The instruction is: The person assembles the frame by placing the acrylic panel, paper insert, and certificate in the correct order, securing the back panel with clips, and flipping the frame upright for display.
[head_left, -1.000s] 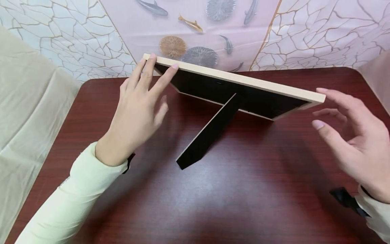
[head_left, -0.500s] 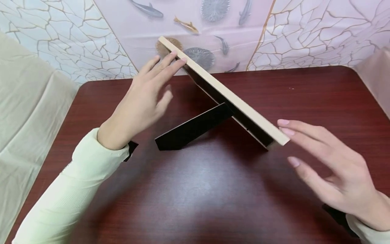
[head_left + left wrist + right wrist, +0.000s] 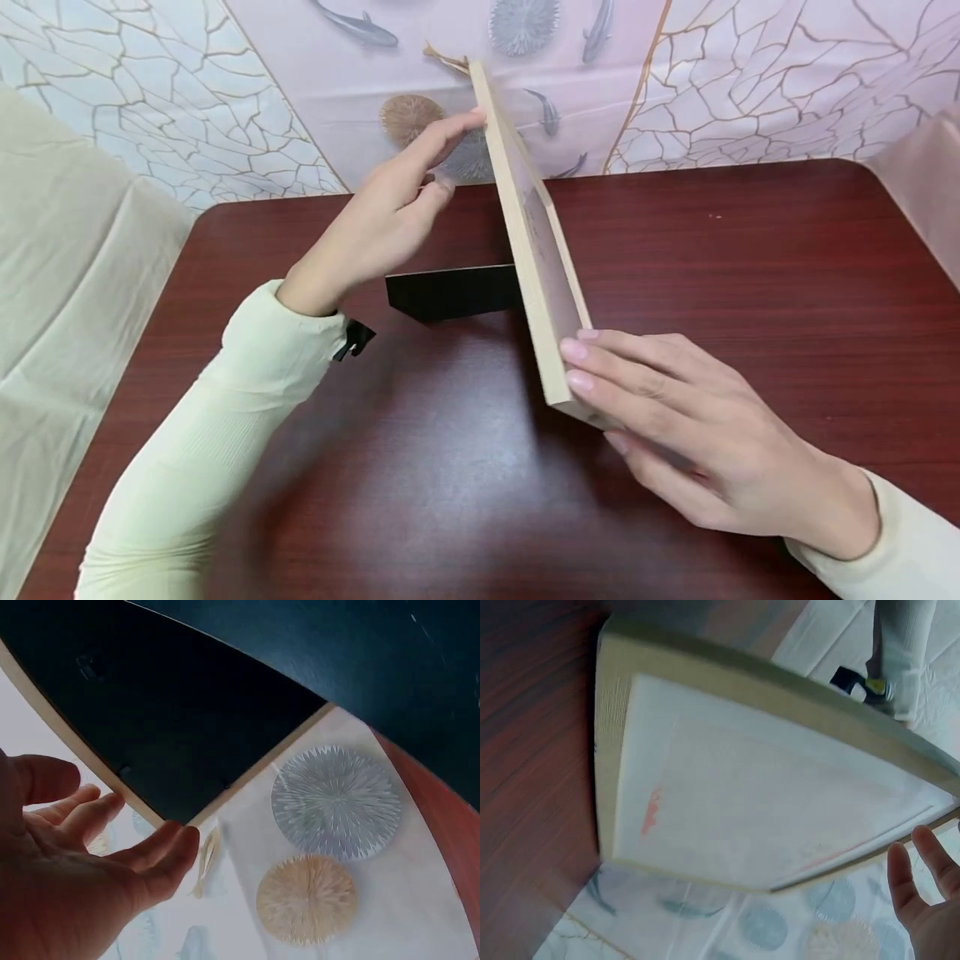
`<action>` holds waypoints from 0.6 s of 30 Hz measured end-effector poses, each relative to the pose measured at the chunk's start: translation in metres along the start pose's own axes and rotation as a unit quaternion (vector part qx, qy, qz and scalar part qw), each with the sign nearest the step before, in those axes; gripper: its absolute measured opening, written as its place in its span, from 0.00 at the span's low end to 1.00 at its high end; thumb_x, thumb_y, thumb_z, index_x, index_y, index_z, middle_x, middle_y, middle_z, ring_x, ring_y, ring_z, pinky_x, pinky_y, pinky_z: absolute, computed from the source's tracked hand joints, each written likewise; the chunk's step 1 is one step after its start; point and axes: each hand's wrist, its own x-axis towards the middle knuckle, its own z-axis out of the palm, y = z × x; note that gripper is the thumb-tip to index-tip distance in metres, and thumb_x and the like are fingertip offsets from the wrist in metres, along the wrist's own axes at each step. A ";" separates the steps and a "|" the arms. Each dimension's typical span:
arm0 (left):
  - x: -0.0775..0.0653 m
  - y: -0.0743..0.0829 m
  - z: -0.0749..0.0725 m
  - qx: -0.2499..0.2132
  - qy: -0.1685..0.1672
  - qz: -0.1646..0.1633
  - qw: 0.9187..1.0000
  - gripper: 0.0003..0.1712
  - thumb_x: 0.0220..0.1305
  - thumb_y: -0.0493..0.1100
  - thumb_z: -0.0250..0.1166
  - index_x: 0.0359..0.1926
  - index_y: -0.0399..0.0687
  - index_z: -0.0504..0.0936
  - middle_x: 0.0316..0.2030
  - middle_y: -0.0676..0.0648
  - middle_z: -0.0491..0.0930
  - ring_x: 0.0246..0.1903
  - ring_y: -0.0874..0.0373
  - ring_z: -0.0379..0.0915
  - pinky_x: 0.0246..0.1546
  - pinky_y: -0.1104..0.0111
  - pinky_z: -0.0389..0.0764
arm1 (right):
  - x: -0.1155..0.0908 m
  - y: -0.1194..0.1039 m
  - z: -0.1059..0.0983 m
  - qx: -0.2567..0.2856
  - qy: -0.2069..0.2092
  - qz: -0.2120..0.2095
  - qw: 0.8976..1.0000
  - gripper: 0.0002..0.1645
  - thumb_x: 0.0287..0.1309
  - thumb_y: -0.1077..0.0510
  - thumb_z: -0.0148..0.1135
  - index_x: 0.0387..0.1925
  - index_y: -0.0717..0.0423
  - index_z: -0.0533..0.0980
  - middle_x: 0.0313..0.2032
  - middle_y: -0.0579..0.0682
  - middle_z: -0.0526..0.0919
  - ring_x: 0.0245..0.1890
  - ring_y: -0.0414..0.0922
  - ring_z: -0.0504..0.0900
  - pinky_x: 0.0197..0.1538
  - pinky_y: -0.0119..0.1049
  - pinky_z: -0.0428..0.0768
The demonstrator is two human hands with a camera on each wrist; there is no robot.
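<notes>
A photo frame [image 3: 517, 225] with a pale wooden border stands on its edge on the table, turned almost end-on in the head view. Its black back [image 3: 172, 712] shows in the left wrist view, and its pale front picture [image 3: 765, 780] in the right wrist view. From the back, a black stand leg [image 3: 450, 292] sticks out to the left. My left hand [image 3: 382, 217] touches the top edge near the far corner with extended fingers. My right hand [image 3: 697, 425] lies against the near end, its fingers straight along the front side and its thumb lower.
The dark red wooden table [image 3: 750, 275] runs up to a patterned cloth backdrop [image 3: 330, 108] with fish and round motifs. Plain pale cloth [image 3: 82, 250] hangs at the left side.
The photo frame has turned so its near end swings toward me and its back faces left. My right hand has moved left and now touches the near end; my left hand stays at the far corner.
</notes>
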 end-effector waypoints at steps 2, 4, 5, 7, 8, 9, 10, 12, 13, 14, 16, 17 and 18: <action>0.006 0.001 0.002 -0.038 -0.006 0.008 0.999 0.31 0.81 0.38 0.45 0.80 0.59 0.61 0.79 0.61 0.62 0.76 0.78 0.54 0.75 0.76 0.59 | 0.006 -0.001 0.001 -0.020 -0.022 -0.004 1.000 0.22 0.75 0.61 0.52 0.61 0.70 0.80 0.63 0.66 0.82 0.65 0.60 0.80 0.73 0.43 0.70; 0.011 0.002 0.004 -0.074 -0.009 0.016 0.997 0.29 0.83 0.42 0.44 0.80 0.55 0.61 0.79 0.58 0.63 0.76 0.77 0.54 0.76 0.77 0.56 | 0.012 -0.001 0.004 -0.035 -0.042 -0.005 0.999 0.22 0.75 0.60 0.50 0.62 0.68 0.79 0.64 0.65 0.82 0.66 0.60 0.79 0.72 0.43 0.70; 0.014 0.003 0.005 -0.092 -0.011 0.021 0.995 0.28 0.84 0.44 0.43 0.80 0.53 0.62 0.79 0.56 0.64 0.76 0.75 0.54 0.76 0.77 0.56 | 0.015 -0.002 0.005 -0.040 -0.051 -0.004 0.998 0.23 0.75 0.61 0.49 0.62 0.67 0.79 0.65 0.64 0.81 0.66 0.60 0.78 0.71 0.44 0.70; 0.020 0.006 0.008 -0.118 -0.014 0.024 0.993 0.28 0.85 0.47 0.42 0.80 0.50 0.62 0.78 0.54 0.65 0.76 0.74 0.55 0.76 0.78 0.56 | 0.020 -0.003 0.008 -0.048 -0.067 -0.003 0.997 0.24 0.74 0.61 0.48 0.63 0.66 0.78 0.66 0.64 0.80 0.67 0.60 0.78 0.68 0.46 0.71; 0.023 0.007 0.009 -0.127 -0.016 0.025 0.991 0.28 0.86 0.48 0.41 0.79 0.50 0.62 0.78 0.54 0.66 0.76 0.73 0.56 0.76 0.78 0.55 | 0.022 -0.003 0.010 -0.051 -0.073 -0.003 0.996 0.24 0.74 0.62 0.47 0.64 0.65 0.78 0.66 0.63 0.80 0.67 0.60 0.77 0.66 0.47 0.72; 0.026 0.008 0.010 -0.133 -0.020 0.025 0.991 0.28 0.86 0.49 0.41 0.79 0.50 0.62 0.77 0.54 0.66 0.76 0.73 0.56 0.76 0.78 0.55 | 0.023 -0.003 0.011 -0.054 -0.081 -0.001 0.995 0.25 0.73 0.62 0.47 0.65 0.65 0.78 0.67 0.63 0.79 0.68 0.60 0.77 0.65 0.48 0.72; 0.028 0.008 0.011 -0.138 -0.024 0.028 0.990 0.28 0.86 0.49 0.40 0.79 0.50 0.62 0.77 0.54 0.66 0.76 0.73 0.56 0.76 0.78 0.55 | 0.025 -0.003 0.012 -0.056 -0.087 0.001 0.995 0.26 0.72 0.62 0.46 0.65 0.64 0.77 0.68 0.62 0.79 0.68 0.60 0.76 0.64 0.49 0.73; 0.032 0.008 0.014 -0.149 -0.031 0.036 0.988 0.28 0.86 0.48 0.40 0.79 0.49 0.62 0.77 0.53 0.67 0.75 0.72 0.57 0.76 0.78 0.55 | 0.028 -0.003 0.015 -0.061 -0.100 0.004 0.993 0.27 0.71 0.63 0.46 0.67 0.63 0.76 0.70 0.61 0.77 0.69 0.58 0.76 0.61 0.48 0.73; 0.034 0.008 0.014 -0.154 -0.034 0.042 0.987 0.28 0.86 0.47 0.39 0.79 0.48 0.61 0.76 0.52 0.67 0.75 0.71 0.57 0.76 0.78 0.56 | 0.029 -0.002 0.016 -0.062 -0.106 0.006 0.992 0.28 0.70 0.63 0.47 0.67 0.62 0.76 0.70 0.60 0.76 0.70 0.58 0.75 0.60 0.48 0.74; 0.036 0.008 0.015 -0.159 -0.038 0.048 0.985 0.28 0.86 0.47 0.39 0.79 0.47 0.61 0.76 0.52 0.67 0.75 0.71 0.58 0.76 0.78 0.56 | 0.030 -0.002 0.017 -0.064 -0.111 0.007 0.992 0.29 0.68 0.64 0.48 0.68 0.62 0.76 0.71 0.60 0.76 0.70 0.57 0.75 0.60 0.48 0.74; 0.038 0.008 0.016 -0.159 -0.044 0.057 0.985 0.28 0.86 0.46 0.39 0.79 0.45 0.61 0.76 0.50 0.67 0.75 0.70 0.59 0.76 0.78 0.56 | 0.032 -0.001 0.019 -0.067 -0.116 0.008 0.991 0.30 0.66 0.65 0.50 0.68 0.62 0.75 0.71 0.59 0.75 0.70 0.57 0.75 0.59 0.47 0.74; 0.038 0.008 0.016 -0.156 -0.047 0.060 0.985 0.28 0.86 0.46 0.39 0.80 0.46 0.61 0.76 0.50 0.67 0.75 0.70 0.59 0.76 0.78 0.56 | 0.032 -0.001 0.019 -0.068 -0.117 0.008 0.991 0.30 0.65 0.65 0.50 0.68 0.61 0.75 0.71 0.59 0.76 0.69 0.57 0.76 0.59 0.47 0.74; 0.038 0.009 0.016 -0.150 -0.048 0.062 0.986 0.28 0.86 0.47 0.39 0.80 0.46 0.61 0.76 0.50 0.67 0.75 0.69 0.59 0.76 0.78 0.56 | 0.033 0.000 0.019 -0.069 -0.113 0.006 0.991 0.30 0.65 0.65 0.50 0.68 0.62 0.76 0.71 0.59 0.76 0.69 0.57 0.76 0.59 0.47 0.75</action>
